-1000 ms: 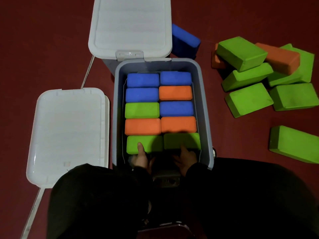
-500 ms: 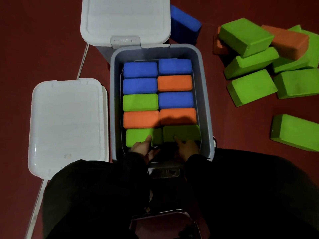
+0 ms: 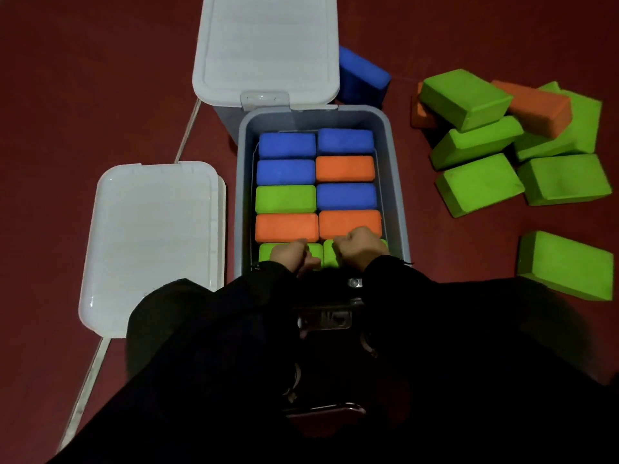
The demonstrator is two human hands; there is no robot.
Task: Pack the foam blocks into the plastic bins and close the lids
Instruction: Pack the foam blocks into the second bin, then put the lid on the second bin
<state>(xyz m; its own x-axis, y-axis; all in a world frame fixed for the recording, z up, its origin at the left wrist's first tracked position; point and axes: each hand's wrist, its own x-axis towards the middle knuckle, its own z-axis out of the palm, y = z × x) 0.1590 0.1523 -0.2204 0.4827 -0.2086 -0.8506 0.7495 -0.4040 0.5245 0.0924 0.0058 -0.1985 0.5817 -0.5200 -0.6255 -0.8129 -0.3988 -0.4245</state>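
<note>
While I lean over the grey bin [image 3: 398, 182] on the red floor [image 3: 83, 78], both my hands are down on its nearest row. This bin is packed with foam blocks in two columns of five, each block lying with its long axis across the bin, left to right. Down the left column I see blue, blue, green, orange, green; down the right, blue, orange, blue, orange, green. My left hand [image 3: 289, 256] rests, fingers curled under, on the near left green block [image 3: 268, 253], and my right hand [image 3: 358, 249] sits the same way, knuckles up, on the near right green block [image 3: 382, 245]. Both fists press on top of the foam; neither wraps around a block.

Beyond this bin stands a second bin with its white lid [image 3: 266, 45] closed on top; what it holds is hidden. A loose lid [image 3: 150, 242] lies flat on the floor just left of the open bin. A blue block [image 3: 363, 77] leans behind the far bin's right corner. Off to my right, unpacked blocks lie in a heap [image 3: 502, 139] of green and orange pointing in mixed directions, and one green block [image 3: 566, 262] lies apart, nearer to me.
</note>
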